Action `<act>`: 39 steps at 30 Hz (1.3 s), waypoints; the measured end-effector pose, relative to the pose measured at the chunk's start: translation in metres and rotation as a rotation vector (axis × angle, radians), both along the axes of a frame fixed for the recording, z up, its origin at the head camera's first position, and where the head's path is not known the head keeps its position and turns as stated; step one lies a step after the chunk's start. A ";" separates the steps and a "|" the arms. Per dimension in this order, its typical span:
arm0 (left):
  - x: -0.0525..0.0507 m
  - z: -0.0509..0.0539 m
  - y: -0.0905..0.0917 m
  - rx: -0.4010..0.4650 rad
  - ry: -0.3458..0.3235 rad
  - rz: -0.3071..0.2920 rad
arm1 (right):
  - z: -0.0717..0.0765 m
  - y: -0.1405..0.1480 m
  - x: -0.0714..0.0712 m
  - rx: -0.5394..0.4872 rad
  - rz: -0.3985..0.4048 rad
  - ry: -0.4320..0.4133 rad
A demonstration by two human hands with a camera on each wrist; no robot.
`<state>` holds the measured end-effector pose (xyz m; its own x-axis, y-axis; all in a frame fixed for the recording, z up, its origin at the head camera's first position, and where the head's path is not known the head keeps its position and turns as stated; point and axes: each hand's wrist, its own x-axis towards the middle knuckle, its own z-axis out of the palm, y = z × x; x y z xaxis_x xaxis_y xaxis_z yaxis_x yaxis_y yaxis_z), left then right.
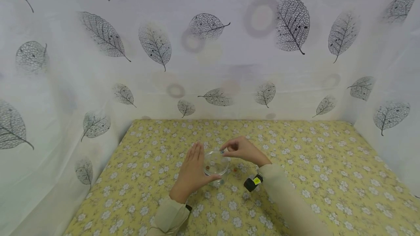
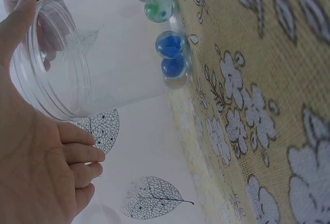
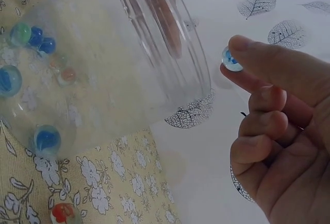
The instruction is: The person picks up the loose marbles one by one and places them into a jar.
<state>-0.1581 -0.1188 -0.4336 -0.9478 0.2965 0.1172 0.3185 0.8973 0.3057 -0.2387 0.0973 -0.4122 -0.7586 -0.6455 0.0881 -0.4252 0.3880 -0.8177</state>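
Observation:
A clear screw-neck jar [image 1: 216,163] stands upright on the tablecloth, its mouth uncovered. Several glass marbles lie at its bottom, among them a green one [image 2: 158,8], blue ones [image 2: 170,44] and a reddish one [image 3: 67,74]. My left hand [image 1: 194,170] rests against the jar's rim, its fingers straight along the left side and the thumb stretched across the near side. Between thumb and index finger my right hand [image 1: 242,151] pinches a clear marble with blue inside [image 3: 232,59], beside the far right of the rim. Its other fingers are curled in.
On the tablecloth [image 1: 321,192], just right of the jar, lies a red-and-clear marble [image 3: 64,212]. A pale curtain [image 1: 216,68] printed with dark leaves hangs behind the table and at both sides. A black wrist device [image 1: 252,183] sits under the right sleeve.

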 end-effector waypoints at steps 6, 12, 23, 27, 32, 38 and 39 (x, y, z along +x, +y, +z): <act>-0.002 0.000 0.000 -0.012 0.011 -0.003 | 0.001 -0.003 -0.001 0.006 -0.014 -0.003; -0.003 0.000 0.000 -0.008 0.007 -0.007 | 0.002 -0.006 -0.001 0.027 -0.020 -0.015; -0.003 0.001 0.000 0.005 -0.006 -0.001 | 0.004 -0.003 -0.001 0.017 -0.022 -0.025; -0.002 0.001 0.000 -0.005 -0.008 0.000 | 0.003 0.000 -0.002 0.018 -0.014 -0.018; -0.002 0.001 0.000 -0.012 -0.012 -0.002 | 0.009 0.004 0.003 0.022 -0.018 -0.012; -0.001 0.001 0.000 -0.005 -0.021 -0.002 | 0.003 0.011 0.003 0.008 -0.034 0.003; -0.001 0.002 0.000 -0.004 -0.024 0.000 | 0.003 0.013 0.003 0.004 -0.036 0.010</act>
